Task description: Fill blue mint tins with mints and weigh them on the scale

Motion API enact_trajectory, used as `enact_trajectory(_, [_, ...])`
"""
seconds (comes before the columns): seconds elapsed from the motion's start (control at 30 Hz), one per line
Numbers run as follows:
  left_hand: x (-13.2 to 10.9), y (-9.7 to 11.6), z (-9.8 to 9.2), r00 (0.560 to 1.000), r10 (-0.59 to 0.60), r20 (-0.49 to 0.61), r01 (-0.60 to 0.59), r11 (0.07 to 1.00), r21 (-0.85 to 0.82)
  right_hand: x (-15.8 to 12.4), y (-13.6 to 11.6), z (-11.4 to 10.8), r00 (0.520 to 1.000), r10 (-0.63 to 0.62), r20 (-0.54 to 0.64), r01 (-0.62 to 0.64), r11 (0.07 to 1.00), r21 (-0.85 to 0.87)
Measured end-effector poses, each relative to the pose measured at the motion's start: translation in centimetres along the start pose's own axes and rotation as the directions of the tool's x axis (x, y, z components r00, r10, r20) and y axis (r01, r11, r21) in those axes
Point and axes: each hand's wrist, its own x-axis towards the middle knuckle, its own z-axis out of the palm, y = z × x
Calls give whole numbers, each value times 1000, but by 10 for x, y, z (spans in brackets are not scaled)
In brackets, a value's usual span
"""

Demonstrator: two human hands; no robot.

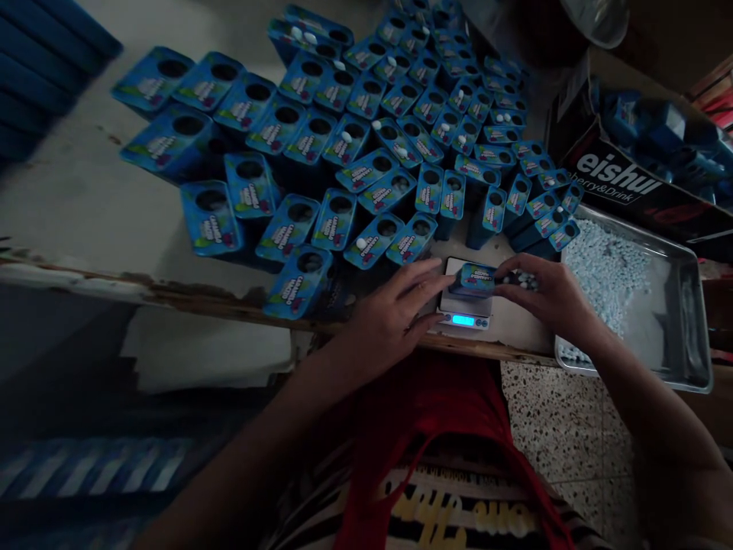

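Blue tin (477,279) sits on the scale (466,312), between your grips. Left hand (395,313): grip open, fingertips steadying the tin's end. Right hand (544,294): grip pinched on pellets (522,281) at its hole, supply tray (676,305) just right.

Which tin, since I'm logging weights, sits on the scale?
The tin lying flat on the small scale, between the left hand and right hand. The other tins stand crowded on the table behind it.
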Motion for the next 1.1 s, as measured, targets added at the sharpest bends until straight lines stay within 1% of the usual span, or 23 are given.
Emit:
enact_trajectory(0.07, [1,0,-2,1000,-5,4,5,1000,-1,-1,2,0,1000,12,2,-12,1000,-27])
enact_trajectory(0.17, [2,-1,-5,1000,-11,13,11,1000,13,-2,1,-1,999,-1,41,1,1000,3])
enact_trajectory(0.27, [4,-2,-7,1000,-5,11,5,999,40,-2,-1,-1,1000,-8,25,7,999,31])
enact_trajectory(0.37, [6,-3,-8,1000,-6,4,5,998,64,-1,-3,-3,1000,-3,3,3,1000,-10])
enact_trajectory(0.47, [7,-1,-10,1000,-11,-4,12,997,82,1,-4,-4,1000,6,31,-4,999,-48])
enact_trajectory(0.53, [7,1,-10,1000,-14,-8,15,996,90,3,-3,-4,1000,0,28,1,999,-42])
enact_trajectory(0.6, [7,4,-11,1000,-17,-12,18,995,93,5,-2,-3,1000,-7,-8,7,1000,1])
enact_trajectory(0.63, [7,5,-11,1000,-20,-10,21,995,93,5,-1,-2,1000,-3,-27,5,999,52])
enact_trajectory(0.7, [6,6,-12,1000,-18,-10,19,996,90,4,2,-4,997,64,-39,-53,971,233])
enact_trajectory(0.73, [6,6,-13,1000,-14,-12,15,996,89,3,4,-6,992,124,-30,-106,929,354])
enact_trajectory(0.77, [6,6,-13,1000,-13,-13,14,996,89,0,7,-10,982,190,-9,-162,862,480])
enact_trajectory(0.83, [7,6,-15,1000,-8,-12,9,995,98,-8,15,-17,948,314,42,-254,672,695])
enact_trajectory(0.9, [7,6,-16,1000,-6,-15,8,994,113,-19,27,-25,907,415,70,-285,481,829])
enact_trajectory(0.93, [8,7,-16,1000,-2,-21,4,993,121,-26,35,-29,883,463,72,-284,406,869])
enact_trajectory(1.0, [9,9,-15,999,13,-35,-8,992,128,-41,50,-33,828,556,79,-289,302,909])
enact_trajectory(1.03, [10,10,-15,999,19,-38,-13,992,129,-49,57,-33,802,591,92,-304,270,914])
enact_trajectory(1.1, [12,13,-12,999,29,-38,-24,992,127,-62,67,-33,767,631,122,-345,244,906])
